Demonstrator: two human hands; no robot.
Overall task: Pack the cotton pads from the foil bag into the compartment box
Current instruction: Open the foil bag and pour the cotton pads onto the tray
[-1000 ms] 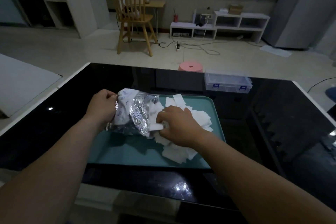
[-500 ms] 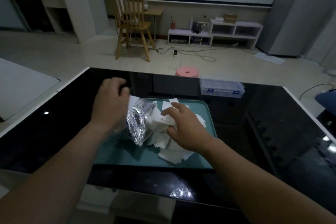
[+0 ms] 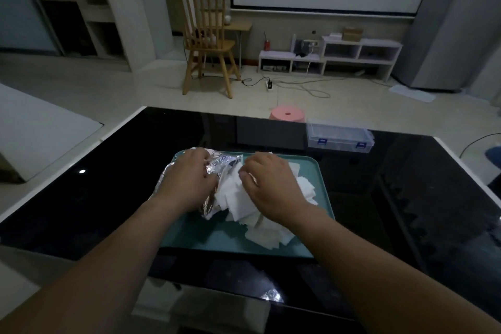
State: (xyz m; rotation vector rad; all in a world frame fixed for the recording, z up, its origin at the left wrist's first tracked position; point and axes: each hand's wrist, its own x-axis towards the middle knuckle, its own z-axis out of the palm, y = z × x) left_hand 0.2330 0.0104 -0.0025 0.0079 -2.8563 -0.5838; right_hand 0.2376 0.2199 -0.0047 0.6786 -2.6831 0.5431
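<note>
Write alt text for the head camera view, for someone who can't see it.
A person's left hand holds a foil bag on a teal tray while the right hand grasps white cotton pads heaped beside it. A clear compartment box sits farther back on the black table.

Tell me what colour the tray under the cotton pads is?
The tray is teal, a plain blue-green, seen best in the head view.
</note>
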